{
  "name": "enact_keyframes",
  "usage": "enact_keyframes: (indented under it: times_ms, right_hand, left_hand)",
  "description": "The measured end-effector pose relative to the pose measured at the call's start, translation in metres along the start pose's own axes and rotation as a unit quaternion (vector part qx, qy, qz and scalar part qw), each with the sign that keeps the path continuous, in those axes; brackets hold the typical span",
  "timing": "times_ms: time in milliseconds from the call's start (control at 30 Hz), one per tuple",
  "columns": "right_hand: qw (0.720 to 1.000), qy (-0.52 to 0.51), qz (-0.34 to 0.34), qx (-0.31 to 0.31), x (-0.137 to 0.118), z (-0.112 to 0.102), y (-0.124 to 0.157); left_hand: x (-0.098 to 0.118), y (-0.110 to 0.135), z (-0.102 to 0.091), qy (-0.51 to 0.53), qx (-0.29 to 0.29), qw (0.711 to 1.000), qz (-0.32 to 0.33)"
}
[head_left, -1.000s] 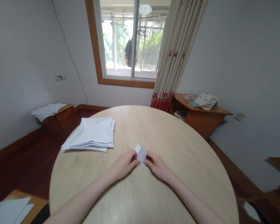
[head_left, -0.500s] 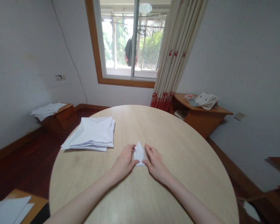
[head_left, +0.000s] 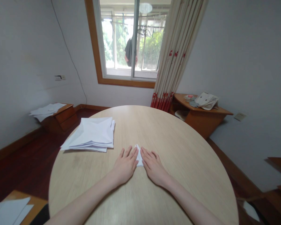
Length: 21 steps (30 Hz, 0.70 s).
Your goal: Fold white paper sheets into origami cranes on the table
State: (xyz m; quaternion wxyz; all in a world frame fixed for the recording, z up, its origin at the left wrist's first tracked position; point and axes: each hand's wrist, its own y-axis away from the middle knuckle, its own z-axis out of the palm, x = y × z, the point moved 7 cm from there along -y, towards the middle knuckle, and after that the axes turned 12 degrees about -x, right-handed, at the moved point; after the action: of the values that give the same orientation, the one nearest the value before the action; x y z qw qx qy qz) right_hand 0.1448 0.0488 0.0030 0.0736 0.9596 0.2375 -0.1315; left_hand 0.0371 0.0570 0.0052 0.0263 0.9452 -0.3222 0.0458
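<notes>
Folded piece: small white folded paper shape point(head_left: 138, 155), narrow and pointed, lay flat on the bench between the hands, near the lower middle of the frame. Long axis ran away from the person, tip toward the top of the frame.
Left hand: left hand point(head_left: 125, 165) lay palm down, fingers spread, not pinching, thumb side at the paper's left edge.
Right hand: right hand point(head_left: 153, 167) lay palm down, fingers spread, not pinching, inner edge at the paper's right edge. Neither hand clearly nearer.
Bench: round pale wood-grain bench point(head_left: 175, 147) filled the lower middle.
Stack: pile of folded white paper sheets point(head_left: 90, 134) sat on the bench, left of the hands, well apart.
Room: loose white paper sheets point(head_left: 46, 109) lay on a low wooden drawer cabinet point(head_left: 65, 117), upper left. Wooden corner shelf point(head_left: 201, 120) stood right, holding a cream cloth bag point(head_left: 206, 100).
</notes>
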Motion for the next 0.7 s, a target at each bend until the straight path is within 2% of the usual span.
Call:
enact_keyframes:
  times_ms: [267,433,700]
  right_hand:
    - [1.000,0.025,-0.008,-0.014,-0.004,-0.006,0.000]
    - [0.998,0.061,0.002,-0.035,-0.009,-0.008,-0.001]
    - [0.995,0.074,0.059,-0.037,-0.006,0.000,-0.001]
  left_hand:
    - [0.002,0.001,-0.007,-0.010,0.012,1.000,0.011]
    - [0.003,0.000,-0.008,-0.014,-0.011,1.000,0.019]
    - [0.002,0.000,-0.001,-0.010,-0.023,0.999,-0.030]
